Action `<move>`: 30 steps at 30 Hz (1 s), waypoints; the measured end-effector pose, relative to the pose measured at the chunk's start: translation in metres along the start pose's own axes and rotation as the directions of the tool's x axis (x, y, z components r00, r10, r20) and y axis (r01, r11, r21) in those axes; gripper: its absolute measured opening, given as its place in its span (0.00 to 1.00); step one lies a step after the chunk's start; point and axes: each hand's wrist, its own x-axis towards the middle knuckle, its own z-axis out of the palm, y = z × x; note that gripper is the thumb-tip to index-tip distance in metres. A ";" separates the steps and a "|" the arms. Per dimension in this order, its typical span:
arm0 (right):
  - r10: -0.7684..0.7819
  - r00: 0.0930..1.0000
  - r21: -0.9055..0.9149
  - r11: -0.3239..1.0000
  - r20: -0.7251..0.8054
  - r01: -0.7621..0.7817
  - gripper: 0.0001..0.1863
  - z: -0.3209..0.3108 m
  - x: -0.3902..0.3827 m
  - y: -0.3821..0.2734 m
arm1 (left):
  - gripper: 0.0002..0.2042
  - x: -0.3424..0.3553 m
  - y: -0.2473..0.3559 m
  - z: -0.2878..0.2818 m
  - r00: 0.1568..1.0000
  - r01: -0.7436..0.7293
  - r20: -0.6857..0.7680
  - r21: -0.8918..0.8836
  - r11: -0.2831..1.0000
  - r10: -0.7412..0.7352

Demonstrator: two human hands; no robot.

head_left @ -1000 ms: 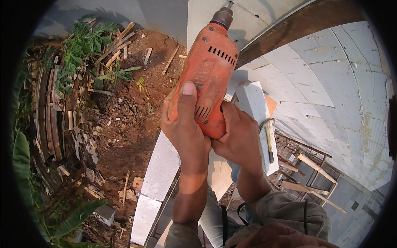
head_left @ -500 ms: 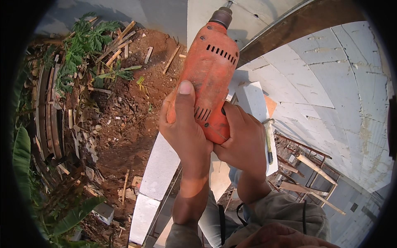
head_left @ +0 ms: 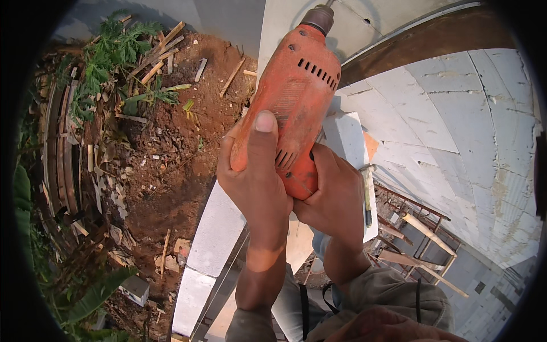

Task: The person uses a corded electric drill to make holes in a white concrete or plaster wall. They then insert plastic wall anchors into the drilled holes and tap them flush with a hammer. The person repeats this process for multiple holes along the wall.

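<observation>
An orange, scuffed power drill (head_left: pixel 299 100) points away from me, its bit at the upper pale wall panel (head_left: pixel 387 17); whether the tip is inside the panel I cannot tell. My left hand (head_left: pixel 250 176) grips the drill's left side, thumb along its body. My right hand (head_left: pixel 336 194) wraps round the rear handle at the lower right, below the vents. Beside my right hand, a hammer with a pale handle (head_left: pixel 367 195) lies on a white block (head_left: pixel 345 130), partly hidden by that hand.
White blocks (head_left: pixel 213 228) form a ledge below me. To the left are red soil (head_left: pixel 171 188), scrap timber (head_left: pixel 68 165) and green plants (head_left: pixel 117 48). To the right stand a white block wall (head_left: pixel 444 125) and, lower down, scaffolding with wooden poles (head_left: pixel 433 231).
The drill has shifted slightly toward the right at its front end, with both my hands staying on it. The background has shifted a little in view.
</observation>
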 end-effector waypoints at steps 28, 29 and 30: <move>0.013 1.000 0.048 0.999 0.008 -0.013 0.29 0.008 0.006 0.010 | 0.17 0.009 -0.005 0.003 0.998 -0.034 0.057 -0.026 0.999 0.035; 0.008 0.999 0.053 0.999 0.033 -0.010 0.29 0.007 0.007 0.009 | 0.17 0.011 -0.008 -0.001 0.998 -0.044 0.045 -0.003 0.999 0.044; 0.012 0.999 0.060 0.998 0.047 -0.015 0.29 0.006 0.007 0.010 | 0.17 0.011 -0.009 -0.003 0.998 -0.051 0.030 0.016 0.999 0.050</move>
